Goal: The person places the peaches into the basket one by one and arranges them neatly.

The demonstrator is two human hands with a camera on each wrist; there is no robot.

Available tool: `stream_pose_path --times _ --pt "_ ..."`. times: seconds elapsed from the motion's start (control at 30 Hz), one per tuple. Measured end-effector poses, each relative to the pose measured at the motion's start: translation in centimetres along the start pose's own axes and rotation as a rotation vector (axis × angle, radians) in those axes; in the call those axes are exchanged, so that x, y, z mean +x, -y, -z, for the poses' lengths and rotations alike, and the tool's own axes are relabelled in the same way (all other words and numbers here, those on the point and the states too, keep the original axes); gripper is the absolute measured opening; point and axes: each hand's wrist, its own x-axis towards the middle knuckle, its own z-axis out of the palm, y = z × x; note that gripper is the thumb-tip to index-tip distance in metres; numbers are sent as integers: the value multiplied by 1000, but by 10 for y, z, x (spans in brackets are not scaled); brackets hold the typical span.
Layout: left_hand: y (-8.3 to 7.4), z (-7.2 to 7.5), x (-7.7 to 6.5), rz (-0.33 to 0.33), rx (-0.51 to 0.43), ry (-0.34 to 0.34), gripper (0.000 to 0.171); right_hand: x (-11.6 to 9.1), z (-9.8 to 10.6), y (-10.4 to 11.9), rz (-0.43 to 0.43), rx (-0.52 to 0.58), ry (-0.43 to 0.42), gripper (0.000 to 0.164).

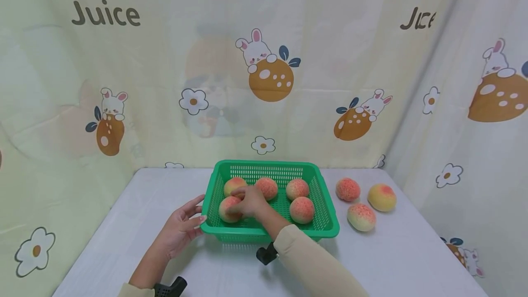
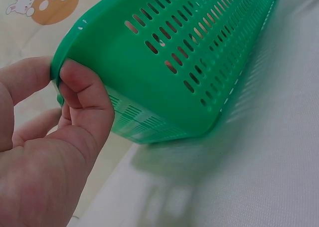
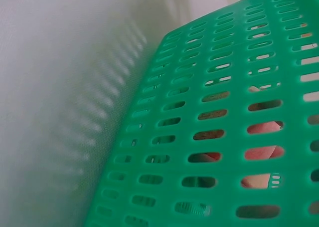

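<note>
A green plastic basket with slotted walls stands on the table. My left hand pinches the rim at its left front corner; the left wrist view shows the thumb and fingers on either side of that rim. Inside the basket, my right hand holds the front left peach, its fingertips curled over the top. Right behind lies a yellower peach, partly covered by the fingers. Other peaches in the basket are one at back middle, one at back right and one at front right.
Right of the basket lie a reddish peach, a yellow one and a pale speckled one. A printed curtain hangs behind the white table. In the right wrist view the basket's wall hides the right hand's fingers.
</note>
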Motion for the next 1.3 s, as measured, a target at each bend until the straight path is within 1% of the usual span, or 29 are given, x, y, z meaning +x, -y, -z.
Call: stream_pose_path --times 0.13,0.33,0.5,0.6,0.9,1.13,1.3 --pt "0 -1 0 -1 -6 0 71 0 0 -2 5 -5 10 54" --pt "2 0 2 -17 -9 22 72 1 0 -5 13 -2 22 53" --pt "2 0 1 -15 -13 29 72 0 0 -6 3 -11 24 54" --pt "3 0 1 -12 -13 29 72 0 1 -6 12 -15 24 55" --pt "4 1 2 -16 -10 35 73 -7 9 -3 53 -11 -1 54" --pt "3 1 1 -16 -3 15 73 -13 17 -3 106 -10 6 54" --pt "3 1 1 -17 -5 19 74 -15 23 -8 98 10 3 55"
